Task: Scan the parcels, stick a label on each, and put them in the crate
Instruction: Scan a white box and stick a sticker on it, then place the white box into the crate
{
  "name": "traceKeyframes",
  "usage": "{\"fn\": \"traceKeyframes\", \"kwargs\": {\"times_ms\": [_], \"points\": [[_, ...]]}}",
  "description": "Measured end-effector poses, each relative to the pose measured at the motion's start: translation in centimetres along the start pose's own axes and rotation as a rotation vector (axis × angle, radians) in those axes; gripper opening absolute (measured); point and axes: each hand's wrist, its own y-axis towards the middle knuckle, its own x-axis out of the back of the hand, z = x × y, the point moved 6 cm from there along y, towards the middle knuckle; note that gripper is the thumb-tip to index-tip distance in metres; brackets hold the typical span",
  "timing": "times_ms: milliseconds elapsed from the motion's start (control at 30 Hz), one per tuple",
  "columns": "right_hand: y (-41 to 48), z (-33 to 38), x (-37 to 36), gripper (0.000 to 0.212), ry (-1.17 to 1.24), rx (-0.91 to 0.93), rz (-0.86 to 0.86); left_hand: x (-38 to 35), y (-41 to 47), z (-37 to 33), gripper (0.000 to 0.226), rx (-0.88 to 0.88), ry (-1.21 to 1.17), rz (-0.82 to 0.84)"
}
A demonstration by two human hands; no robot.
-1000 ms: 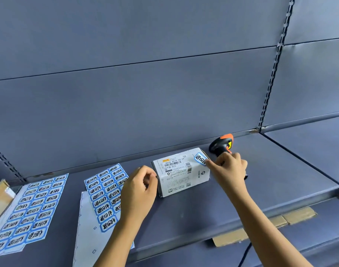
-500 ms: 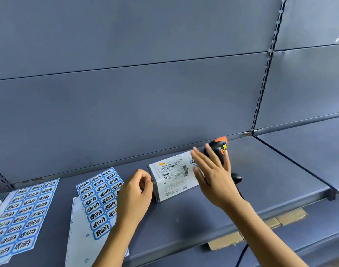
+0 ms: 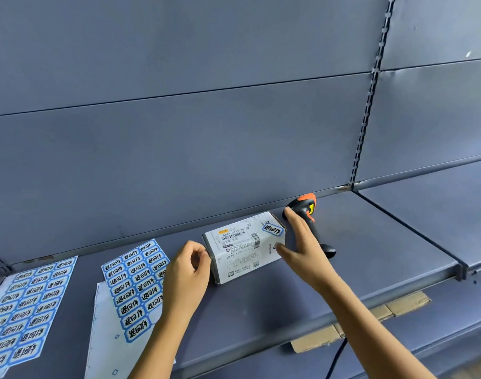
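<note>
A small white parcel (image 3: 242, 247) with a printed shipping label lies on the grey shelf (image 3: 370, 250). A blue sticker (image 3: 273, 230) sits on its top right corner. My left hand (image 3: 188, 272) rests against the parcel's left end, fingers curled, pinching the near left corner. My right hand (image 3: 302, 247) hovers flat and open just right of the parcel, fingers spread, holding nothing. Behind that hand a black and orange barcode scanner (image 3: 309, 214) lies on the shelf. No crate is in view.
Two sheets of blue stickers lie on the shelf: one (image 3: 135, 285) just left of my left hand, another (image 3: 26, 310) at the far left. Flattened cardboard (image 3: 362, 321) pokes out under the shelf edge. A cable (image 3: 335, 359) hangs below.
My right hand pressed the blue sticker onto the parcel's top right corner, then lifted off and opened, moving to the parcel's right side. The left hand stayed at the left end.
</note>
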Motion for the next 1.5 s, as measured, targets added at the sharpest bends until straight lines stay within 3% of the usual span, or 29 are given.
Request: {"fn": "traceKeyframes", "kwargs": {"times_ms": [100, 200, 467, 767, 1000, 1100, 1300, 1500], "points": [[1.6, -1.1, -0.8, 0.104, 0.183, -0.196, 0.292, -0.1, -0.2, 0.2, 0.016, 0.03, 0.009, 0.022], [2.9, -0.7, -1.3, 0.115, 0.179, -0.169, 0.423, -0.3, -0.3, 0.4, 0.015, 0.07, 0.021, 0.074], [0.7, -1.0, 0.9, 0.074, 0.134, -0.121, 0.396, 0.1, -1.6, 0.5, 0.018, 0.163, 0.018, 0.086], [-7.2, -0.5, 14.1, 0.066, 0.193, -0.13, 0.202, -4.4, -8.0, -5.7, 0.022, 0.18, -0.139, 0.118], [-17.2, -4.4, 26.6, 0.067, 0.237, -0.213, 0.01, -10.9, -16.2, -12.6, 0.019, 0.092, -0.151, 0.254], [-22.8, -6.1, 31.4, 0.067, 0.199, -0.261, -0.091, -14.8, -19.4, -15.8, 0.016, 0.014, -0.168, 0.357], [-36.6, -8.9, 40.0, 0.073, 0.129, -0.388, -0.41, -24.2, -27.2, -22.6, 0.018, -0.163, -0.151, 0.732], [-51.1, -10.1, 42.5, 0.078, 0.121, -0.57, -0.71, -28.5, -36.9, -26.9, 0.021, -0.346, -0.143, 1.014]]}}
